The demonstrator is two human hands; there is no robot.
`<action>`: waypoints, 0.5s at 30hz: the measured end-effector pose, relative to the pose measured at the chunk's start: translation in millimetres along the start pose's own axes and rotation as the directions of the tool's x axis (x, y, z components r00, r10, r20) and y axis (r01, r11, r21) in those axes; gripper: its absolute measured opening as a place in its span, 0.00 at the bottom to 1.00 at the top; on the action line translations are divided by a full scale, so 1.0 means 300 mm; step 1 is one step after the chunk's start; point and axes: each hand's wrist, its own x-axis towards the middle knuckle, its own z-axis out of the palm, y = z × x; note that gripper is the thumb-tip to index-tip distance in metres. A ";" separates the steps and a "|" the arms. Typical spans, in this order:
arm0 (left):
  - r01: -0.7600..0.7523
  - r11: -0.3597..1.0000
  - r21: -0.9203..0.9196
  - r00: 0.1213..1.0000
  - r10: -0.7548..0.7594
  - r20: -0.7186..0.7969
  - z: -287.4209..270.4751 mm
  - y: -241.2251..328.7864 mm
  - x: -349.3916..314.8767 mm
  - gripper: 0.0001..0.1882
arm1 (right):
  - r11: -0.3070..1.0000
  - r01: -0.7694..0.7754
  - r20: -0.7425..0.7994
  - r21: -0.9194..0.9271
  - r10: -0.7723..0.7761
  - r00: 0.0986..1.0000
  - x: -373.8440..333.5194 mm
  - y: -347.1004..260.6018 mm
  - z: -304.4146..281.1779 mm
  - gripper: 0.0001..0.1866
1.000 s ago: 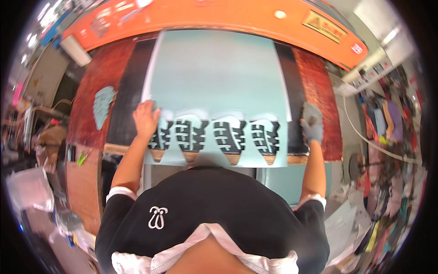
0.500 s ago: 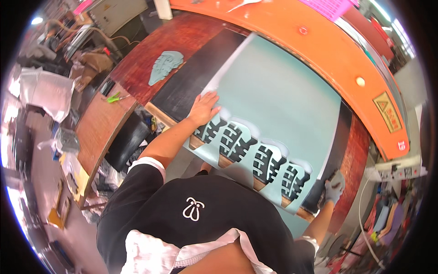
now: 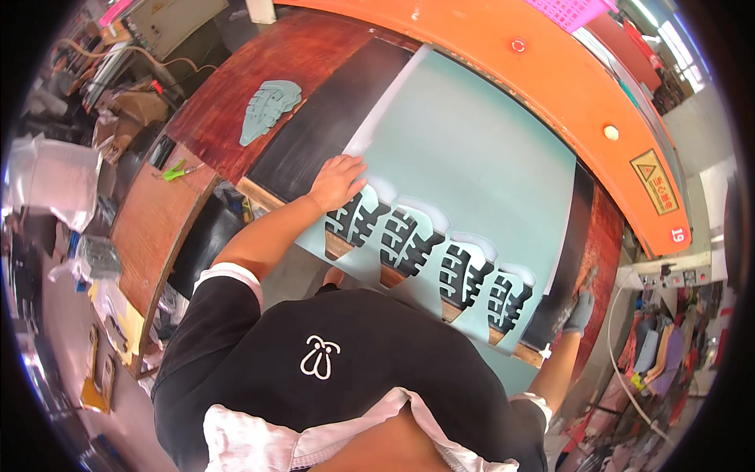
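Note:
A pale green sheet [image 3: 472, 149] lies over the black board [image 3: 334, 110], with several shoe-shaped cut-outs along its near edge. Black board and brown wood show through these holes. Flat on the sheet's left edge rests my left hand [image 3: 338, 182], bare, with its fingers stretched out. At the right, beyond the sheet, my right hand [image 3: 580, 313] wears a grey glove and is closed round a thin, brownish, metal-looking piece [image 3: 563, 315]. This piece stands over the black board's right end; its full shape is hard to make out. Pale green cut pieces [image 3: 270, 108] lie at the left.
An orange machine beam [image 3: 472, 39] arches across the far side, with a yellow warning label [image 3: 654, 182]. Red-brown table surface [image 3: 212, 118] flanks the board. Green-handled snips [image 3: 178, 170] lie on a wooden side table [image 3: 153, 228]. A control box [image 3: 684, 277] sits at the right.
The whole view has shifted slightly. My right hand has turned the brownish piece more upright, edge-on. My left hand stays on the sheet's left edge.

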 end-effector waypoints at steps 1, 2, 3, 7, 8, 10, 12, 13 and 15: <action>-0.027 0.999 -0.029 1.000 0.027 -0.013 -0.004 -0.013 0.008 0.16 | 0.998 0.006 0.051 -0.068 -0.003 0.999 -0.028 -0.049 0.060 0.19; -0.058 0.996 -0.061 0.998 0.056 -0.022 -0.007 -0.027 0.018 0.15 | 0.994 0.054 0.161 -0.091 -0.039 0.986 -0.064 -0.098 0.129 0.25; -0.094 0.991 -0.095 0.995 0.090 -0.047 -0.008 -0.041 0.028 0.14 | 0.992 0.033 0.121 -0.122 -0.018 0.992 -0.108 -0.131 0.229 0.29; -0.159 0.968 -0.194 0.986 0.146 -0.080 -0.007 -0.088 0.047 0.12 | 0.996 0.032 0.322 0.081 -0.057 0.945 -0.275 -0.254 0.688 0.31; -0.164 0.963 -0.214 0.985 0.150 -0.083 -0.006 -0.095 0.046 0.12 | 0.996 -0.024 0.348 0.080 -0.006 0.938 -0.308 -0.276 0.814 0.32; -0.169 0.948 -0.268 0.984 0.147 -0.103 -0.002 -0.105 0.041 0.12 | 0.999 -0.010 0.399 0.046 -0.010 0.917 -0.358 -0.315 1.048 0.35; -0.164 0.941 -0.295 0.985 0.142 -0.096 0.001 -0.113 0.033 0.13 | 0.998 -0.028 0.467 0.047 0.003 0.884 -0.390 -0.351 1.246 0.37; -0.165 0.936 -0.310 0.985 0.142 -0.096 0.002 -0.116 0.031 0.13 | 0.998 -0.038 0.452 0.048 0.012 0.892 -0.405 -0.364 1.333 0.38; -0.164 0.934 -0.316 0.986 0.149 -0.073 0.002 -0.124 0.032 0.14 | 0.976 0.172 0.425 -0.136 -0.099 0.900 -0.408 -0.400 1.486 0.42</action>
